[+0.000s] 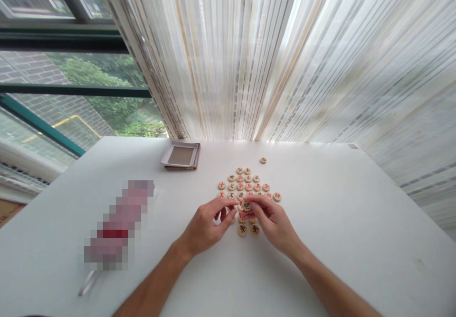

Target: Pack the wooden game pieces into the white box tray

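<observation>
Between the thumb and fingers of my right hand [276, 222] is a round wooden Chinese chess piece [246, 206] with a black character, its face turned up. My left hand [206, 224] curls just left of that piece, index fingertip close to it and thumb slightly apart; I see nothing held there. Below and beyond both hands, several more Chinese chess pieces [249, 187] lie flat in close rows, some lettered red and some black. My hands partly cover the middle rows. Two black-lettered pieces [242, 230] lie nearest me.
A single chess piece [263, 160] lies apart at the back. Toward the back left sits a shallow open box [196, 158]. A blurred pinkish item [121, 222] lies on the white table [342, 241] at left. Striped curtains [228, 60] and a window border the far edge.
</observation>
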`<action>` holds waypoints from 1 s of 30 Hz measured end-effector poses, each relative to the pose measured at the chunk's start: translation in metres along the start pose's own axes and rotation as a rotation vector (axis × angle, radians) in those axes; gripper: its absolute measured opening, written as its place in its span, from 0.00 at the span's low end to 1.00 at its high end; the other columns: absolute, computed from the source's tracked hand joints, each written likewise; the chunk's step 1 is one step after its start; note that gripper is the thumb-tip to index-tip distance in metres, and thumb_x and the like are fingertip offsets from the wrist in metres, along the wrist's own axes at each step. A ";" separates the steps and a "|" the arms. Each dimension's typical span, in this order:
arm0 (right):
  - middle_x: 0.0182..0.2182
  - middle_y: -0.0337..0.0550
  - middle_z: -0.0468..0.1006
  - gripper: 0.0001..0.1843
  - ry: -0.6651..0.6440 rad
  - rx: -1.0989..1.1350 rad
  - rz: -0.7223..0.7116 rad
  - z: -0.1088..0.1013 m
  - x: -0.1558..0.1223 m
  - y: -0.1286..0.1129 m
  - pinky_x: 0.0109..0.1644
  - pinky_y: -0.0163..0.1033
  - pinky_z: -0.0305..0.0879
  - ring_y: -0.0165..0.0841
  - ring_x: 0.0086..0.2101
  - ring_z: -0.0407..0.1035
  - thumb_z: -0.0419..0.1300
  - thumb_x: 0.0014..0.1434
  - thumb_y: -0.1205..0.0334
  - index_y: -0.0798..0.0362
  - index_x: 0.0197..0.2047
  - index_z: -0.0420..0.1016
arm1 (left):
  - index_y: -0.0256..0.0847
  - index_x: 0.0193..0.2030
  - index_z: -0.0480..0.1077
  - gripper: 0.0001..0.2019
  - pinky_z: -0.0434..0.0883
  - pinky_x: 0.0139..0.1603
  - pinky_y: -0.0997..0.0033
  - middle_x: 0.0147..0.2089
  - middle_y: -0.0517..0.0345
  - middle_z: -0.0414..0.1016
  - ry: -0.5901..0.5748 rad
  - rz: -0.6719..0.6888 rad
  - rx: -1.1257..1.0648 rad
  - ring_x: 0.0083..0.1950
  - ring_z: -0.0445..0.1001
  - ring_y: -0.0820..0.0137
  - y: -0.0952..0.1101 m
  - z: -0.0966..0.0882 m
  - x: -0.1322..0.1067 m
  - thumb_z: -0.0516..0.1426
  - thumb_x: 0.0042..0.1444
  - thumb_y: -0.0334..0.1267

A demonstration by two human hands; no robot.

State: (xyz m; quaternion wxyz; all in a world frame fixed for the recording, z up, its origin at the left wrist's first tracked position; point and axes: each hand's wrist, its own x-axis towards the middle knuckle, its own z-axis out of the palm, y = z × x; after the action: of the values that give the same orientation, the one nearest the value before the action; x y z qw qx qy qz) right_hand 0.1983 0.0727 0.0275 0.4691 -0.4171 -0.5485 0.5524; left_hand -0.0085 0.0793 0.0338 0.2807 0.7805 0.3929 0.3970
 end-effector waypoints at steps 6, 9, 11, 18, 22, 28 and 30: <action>0.47 0.46 0.77 0.14 -0.057 0.015 -0.013 0.001 -0.001 -0.003 0.52 0.47 0.76 0.37 0.42 0.79 0.59 0.66 0.56 0.47 0.55 0.74 | 0.44 0.52 0.72 0.11 0.68 0.34 0.75 0.41 0.58 0.78 0.010 -0.021 0.004 0.32 0.71 0.75 -0.001 0.000 0.000 0.57 0.64 0.34; 0.48 0.46 0.75 0.13 -0.077 0.018 -0.050 0.004 -0.003 -0.009 0.51 0.45 0.76 0.35 0.41 0.78 0.60 0.66 0.57 0.46 0.53 0.76 | 0.44 0.54 0.71 0.12 0.69 0.34 0.75 0.40 0.59 0.78 -0.008 -0.058 -0.017 0.32 0.72 0.75 -0.001 0.001 0.000 0.57 0.64 0.35; 0.45 0.45 0.76 0.12 -0.075 -0.019 -0.071 0.005 -0.003 -0.011 0.50 0.43 0.76 0.34 0.40 0.78 0.60 0.66 0.58 0.46 0.51 0.77 | 0.44 0.54 0.71 0.13 0.69 0.33 0.75 0.40 0.59 0.79 -0.029 -0.089 -0.050 0.32 0.73 0.75 0.000 0.002 0.000 0.57 0.63 0.35; 0.41 0.43 0.79 0.09 -0.060 -0.029 -0.067 0.007 -0.003 -0.008 0.48 0.39 0.75 0.34 0.40 0.77 0.63 0.64 0.59 0.48 0.48 0.76 | 0.42 0.51 0.73 0.11 0.72 0.35 0.74 0.42 0.55 0.80 -0.039 -0.170 -0.155 0.35 0.75 0.73 0.005 0.004 0.001 0.58 0.63 0.38; 0.40 0.44 0.80 0.09 -0.055 -0.028 -0.070 0.007 -0.003 -0.006 0.47 0.39 0.75 0.34 0.40 0.77 0.63 0.63 0.58 0.50 0.46 0.76 | 0.42 0.54 0.72 0.14 0.73 0.35 0.73 0.43 0.54 0.79 -0.048 -0.180 -0.197 0.35 0.75 0.72 0.006 0.004 0.000 0.58 0.63 0.38; 0.38 0.43 0.79 0.08 -0.022 -0.039 -0.081 0.008 -0.005 -0.003 0.45 0.40 0.76 0.35 0.38 0.77 0.64 0.63 0.57 0.50 0.43 0.75 | 0.42 0.52 0.73 0.13 0.74 0.35 0.73 0.41 0.55 0.80 -0.042 -0.193 -0.210 0.34 0.75 0.72 0.006 0.003 0.000 0.59 0.62 0.39; 0.37 0.43 0.79 0.07 -0.026 -0.049 -0.082 0.008 -0.005 -0.005 0.45 0.40 0.76 0.35 0.38 0.77 0.62 0.64 0.57 0.50 0.44 0.75 | 0.41 0.52 0.74 0.13 0.74 0.35 0.73 0.40 0.55 0.80 -0.046 -0.210 -0.228 0.35 0.76 0.71 0.007 0.003 0.000 0.59 0.61 0.39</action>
State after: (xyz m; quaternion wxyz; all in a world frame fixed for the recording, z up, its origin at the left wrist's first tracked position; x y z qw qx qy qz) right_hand 0.1920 0.0658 0.0322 0.4740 -0.3983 -0.5845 0.5245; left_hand -0.0035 0.0758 0.0376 0.4165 0.7069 0.4183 0.3897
